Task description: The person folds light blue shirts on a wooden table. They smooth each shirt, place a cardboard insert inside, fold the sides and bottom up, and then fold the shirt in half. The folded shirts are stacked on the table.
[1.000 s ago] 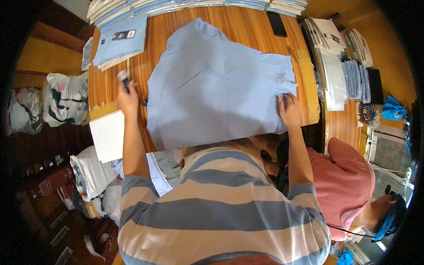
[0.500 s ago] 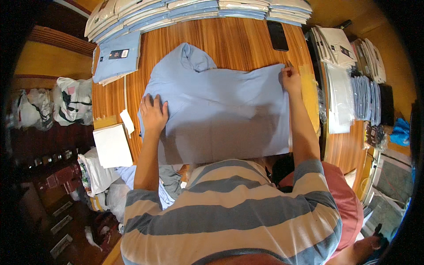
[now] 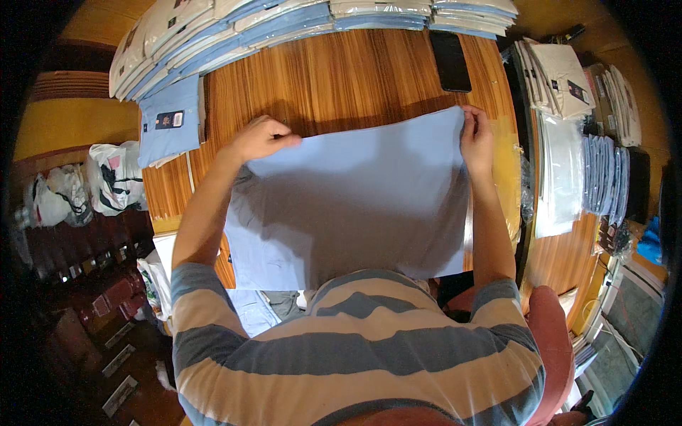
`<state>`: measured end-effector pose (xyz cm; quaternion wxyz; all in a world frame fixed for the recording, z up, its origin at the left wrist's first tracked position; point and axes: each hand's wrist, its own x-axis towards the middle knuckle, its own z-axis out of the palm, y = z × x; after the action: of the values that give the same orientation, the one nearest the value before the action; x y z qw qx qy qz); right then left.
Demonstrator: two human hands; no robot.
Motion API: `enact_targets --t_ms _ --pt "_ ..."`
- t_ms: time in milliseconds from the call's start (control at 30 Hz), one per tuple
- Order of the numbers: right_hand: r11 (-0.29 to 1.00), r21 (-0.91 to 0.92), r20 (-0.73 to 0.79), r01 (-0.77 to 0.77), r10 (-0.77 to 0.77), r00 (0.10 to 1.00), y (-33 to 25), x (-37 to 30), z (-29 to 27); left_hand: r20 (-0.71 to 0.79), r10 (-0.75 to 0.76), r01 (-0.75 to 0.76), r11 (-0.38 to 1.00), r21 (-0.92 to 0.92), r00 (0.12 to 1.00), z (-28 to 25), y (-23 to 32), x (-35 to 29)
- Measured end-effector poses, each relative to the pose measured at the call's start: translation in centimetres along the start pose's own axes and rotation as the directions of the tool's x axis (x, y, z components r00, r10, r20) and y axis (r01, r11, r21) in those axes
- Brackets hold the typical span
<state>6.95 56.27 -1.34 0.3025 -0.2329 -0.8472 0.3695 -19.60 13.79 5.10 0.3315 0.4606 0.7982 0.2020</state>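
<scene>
Spreading in front of the person I'm watching, a wood-grained tabletop [image 3: 341, 71] carries a long row of clear plastic packets [image 3: 284, 27] along its far edge, piled up, with folded beige and blue clothes inside. On its near half lies a light blue shirt [image 3: 355, 192], laid out broad, with shadow over its middle. Off to the right is a pile of flat clear bags [image 3: 558, 181]; I can't tell whether they hold anything. A white plastic bag [image 3: 114, 177] bulges at the far left, its contents hidden from me. At the tabletop's left side, a folded blue shirt [image 3: 168, 144] tops a small stack. The left hand [image 3: 264, 138] has its fingers curled tight on the spread shirt's far edge; the right hand [image 3: 477, 142] pinches its far right corner. Beyond sits a black phone [image 3: 450, 60]. Smallest, a dark tag [image 3: 169, 119] rests on the folded shirt.
</scene>
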Motion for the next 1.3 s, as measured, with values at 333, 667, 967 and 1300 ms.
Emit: enact_targets --t_ms 333,667,967,1300 --pt "0.772 -0.586 0.019 0.247 -0.291 0.957 -1.9 -2.5 3.2 -0.528 0.039 0.345 0.716 0.607 0.849 0.9 -0.9 -1.6" --pt "0.799 -0.499 0.378 0.337 -0.149 0.914 -5.6 -4.6 8.3 -0.704 -0.311 0.597 0.777 0.198 0.638 9.5 -4.0 -4.9" --pt "0.777 -0.446 0.350 0.445 -0.306 0.885 -5.9 -0.3 10.0 -0.830 -0.057 0.527 0.796 0.297 0.554 7.6 -4.6 -4.7" --pt "0.740 -0.588 0.528 0.327 0.044 0.848 -6.2 -24.4 -7.0 -0.673 -0.499 0.716 0.695 0.065 0.545 24.4 1.4 -33.5"
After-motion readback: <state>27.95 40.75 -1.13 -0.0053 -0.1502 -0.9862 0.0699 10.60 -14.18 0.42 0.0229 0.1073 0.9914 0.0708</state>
